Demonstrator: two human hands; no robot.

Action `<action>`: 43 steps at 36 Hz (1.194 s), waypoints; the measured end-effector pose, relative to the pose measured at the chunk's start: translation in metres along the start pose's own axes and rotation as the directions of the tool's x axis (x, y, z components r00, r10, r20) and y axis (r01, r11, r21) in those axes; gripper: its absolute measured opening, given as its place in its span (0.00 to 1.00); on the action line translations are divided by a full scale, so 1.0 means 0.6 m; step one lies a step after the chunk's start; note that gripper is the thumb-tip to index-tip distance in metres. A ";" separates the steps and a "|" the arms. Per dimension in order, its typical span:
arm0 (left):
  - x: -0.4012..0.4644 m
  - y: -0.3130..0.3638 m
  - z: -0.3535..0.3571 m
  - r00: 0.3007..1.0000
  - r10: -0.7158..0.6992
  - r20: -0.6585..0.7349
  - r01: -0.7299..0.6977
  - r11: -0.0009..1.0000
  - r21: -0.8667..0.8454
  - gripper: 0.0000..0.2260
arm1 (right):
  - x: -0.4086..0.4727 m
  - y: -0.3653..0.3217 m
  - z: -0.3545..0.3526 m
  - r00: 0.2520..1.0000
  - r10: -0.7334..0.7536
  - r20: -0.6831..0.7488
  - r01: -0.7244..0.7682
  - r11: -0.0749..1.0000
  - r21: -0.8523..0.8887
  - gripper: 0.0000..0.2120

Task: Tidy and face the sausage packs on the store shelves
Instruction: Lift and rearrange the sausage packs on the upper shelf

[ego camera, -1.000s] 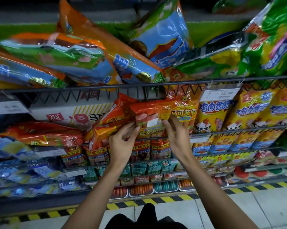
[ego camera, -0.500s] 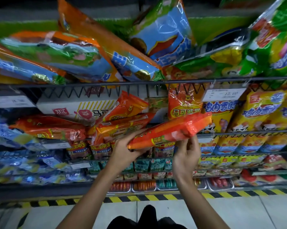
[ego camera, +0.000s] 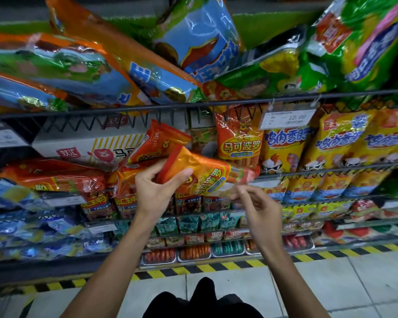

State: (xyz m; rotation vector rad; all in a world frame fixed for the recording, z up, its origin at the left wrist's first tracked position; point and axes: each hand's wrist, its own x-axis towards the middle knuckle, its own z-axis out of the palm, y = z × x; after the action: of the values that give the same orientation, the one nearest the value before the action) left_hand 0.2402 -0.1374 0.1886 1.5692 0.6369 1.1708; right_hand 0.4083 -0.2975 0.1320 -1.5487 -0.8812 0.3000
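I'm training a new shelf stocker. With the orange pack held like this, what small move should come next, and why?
Probably turn the orange plastic sausage pack upright: the left hand grips it with its print sideways, while the same orange pack standing on the shelf faces forward.

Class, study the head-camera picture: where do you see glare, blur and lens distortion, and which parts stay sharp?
Head view: glare streaks the glossy packs on the top shelf; the right edge and far-left blue packs smear; the shelf rail bows from the wide lens; the left hand, the orange pack it grips and the price tag stay fairly sharp; the right hand is slightly soft.
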 end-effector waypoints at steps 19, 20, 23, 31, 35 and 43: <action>0.036 0.015 -0.003 0.967 0.020 0.253 -0.053 0.991 0.123 0.27 | 0.049 -0.010 0.000 0.948 -0.011 0.318 0.035 0.997 -0.069 0.20; 0.029 0.010 -0.006 0.971 -0.002 0.238 -0.012 0.998 0.058 0.30 | 0.048 -0.012 0.001 0.957 -0.016 0.290 0.016 1.000 0.000 0.17; 0.001 -0.008 -0.011 0.949 -0.148 0.277 0.168 0.985 -0.050 0.32 | 0.048 -0.014 0.007 0.973 -0.021 0.230 -0.016 0.987 0.159 0.12; -0.015 -0.039 -0.004 0.969 -0.127 0.212 0.116 0.991 0.061 0.18 | 0.075 -0.035 0.037 0.966 -0.051 0.253 -0.002 0.979 0.206 0.09; -0.001 -0.036 0.001 0.988 -0.074 0.134 0.071 0.997 0.027 0.20 | 0.103 -0.049 0.050 0.956 -0.083 0.282 0.072 0.996 0.049 0.09; 0.022 -0.049 0.008 0.985 -0.124 0.123 0.114 0.990 0.083 0.18 | 0.146 -0.032 0.067 0.946 -0.163 0.278 0.213 0.964 -0.158 0.06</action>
State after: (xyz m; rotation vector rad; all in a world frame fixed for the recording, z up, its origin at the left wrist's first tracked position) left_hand 0.2542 -0.1188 0.1659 1.6326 0.6867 0.9589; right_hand 0.4342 -0.2098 0.1682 -1.6034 -1.2900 0.2950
